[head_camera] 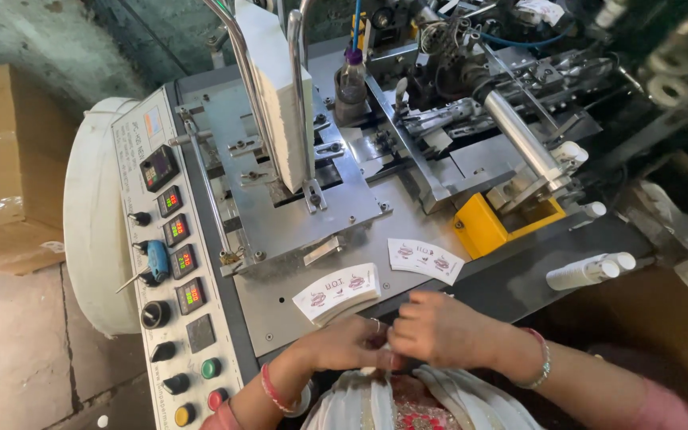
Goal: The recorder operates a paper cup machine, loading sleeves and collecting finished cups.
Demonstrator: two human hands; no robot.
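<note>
Fingers (382,341) pinched together, printed paper stack (338,292) beside, control panel (170,263) left

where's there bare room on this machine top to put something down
Bare metal lies left of the stack of printed paper blanks, toward the control panel, and between the smaller blank pile and the yellow block. Crowded: the upright white stack and the mechanism behind. Both hands fill the front edge.
</note>
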